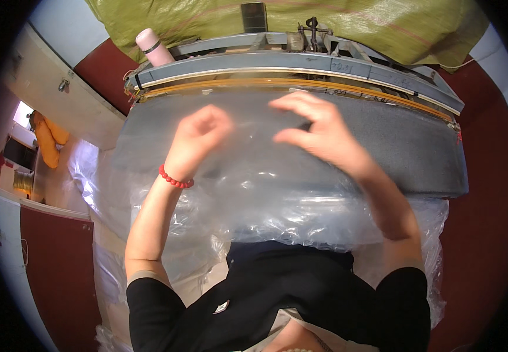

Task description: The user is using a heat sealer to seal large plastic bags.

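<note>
My left hand (207,128), with a red bead bracelet (176,178) at the wrist, is raised above the grey work surface (406,146). Its fingers are curled in and blurred; whatever they may hold cannot be made out. Facing it across a gap, my right hand (319,130) has its thumb and fingers spread apart, with nothing visible between them. Below both hands, clear plastic film (265,214) lies wrinkled over the near part of the surface and hangs down near my body. A hazy patch between the hands may be film, but I cannot tell.
Along the far edge runs a metal frame (254,66) with an orange strip (254,82). A pink bottle (155,48) stands at its left end. Yellow-green woven sheeting (371,23) hangs behind. To the left is a pale door (69,88); more film (83,170) drapes there.
</note>
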Demonstrator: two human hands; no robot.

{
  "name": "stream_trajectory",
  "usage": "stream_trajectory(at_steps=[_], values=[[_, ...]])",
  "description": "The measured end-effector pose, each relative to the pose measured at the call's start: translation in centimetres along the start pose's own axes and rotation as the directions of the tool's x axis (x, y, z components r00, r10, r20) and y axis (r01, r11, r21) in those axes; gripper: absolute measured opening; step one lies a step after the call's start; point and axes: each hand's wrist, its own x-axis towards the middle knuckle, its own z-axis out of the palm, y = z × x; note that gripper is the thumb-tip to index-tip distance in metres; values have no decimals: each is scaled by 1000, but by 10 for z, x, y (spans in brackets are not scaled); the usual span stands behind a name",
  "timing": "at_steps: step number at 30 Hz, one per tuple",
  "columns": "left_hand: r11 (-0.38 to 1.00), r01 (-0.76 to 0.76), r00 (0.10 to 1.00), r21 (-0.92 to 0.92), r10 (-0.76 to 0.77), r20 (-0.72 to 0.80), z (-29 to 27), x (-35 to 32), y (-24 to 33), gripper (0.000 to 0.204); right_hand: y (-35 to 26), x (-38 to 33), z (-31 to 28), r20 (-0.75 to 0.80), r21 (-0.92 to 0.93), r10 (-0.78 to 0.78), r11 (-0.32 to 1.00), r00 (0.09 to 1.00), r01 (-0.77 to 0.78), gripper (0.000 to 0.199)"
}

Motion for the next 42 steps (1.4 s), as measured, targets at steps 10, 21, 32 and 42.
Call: stream_trajectory(at_steps=[10, 21, 32, 42], values=[[560, -463, 828, 687, 550, 110, 6, -10, 4, 16, 2, -3, 67, 110, 633, 345, 699, 932, -333, 8], [74, -72, 872, 995, 488, 27, -106, -40, -111, 29, 153, -77, -92, -535, 469, 655, 756, 534, -457, 38], [552, 147, 979, 821, 39, -201, -184, -97, -91, 25, 247, -390, -392, -953, -15, 253, 505, 164, -863, 31], [239, 477, 877, 846, -193, -440, -239, 48, -153, 64, 216, -413, -425, -941, -304, 193, -116, 279, -946, 40]])
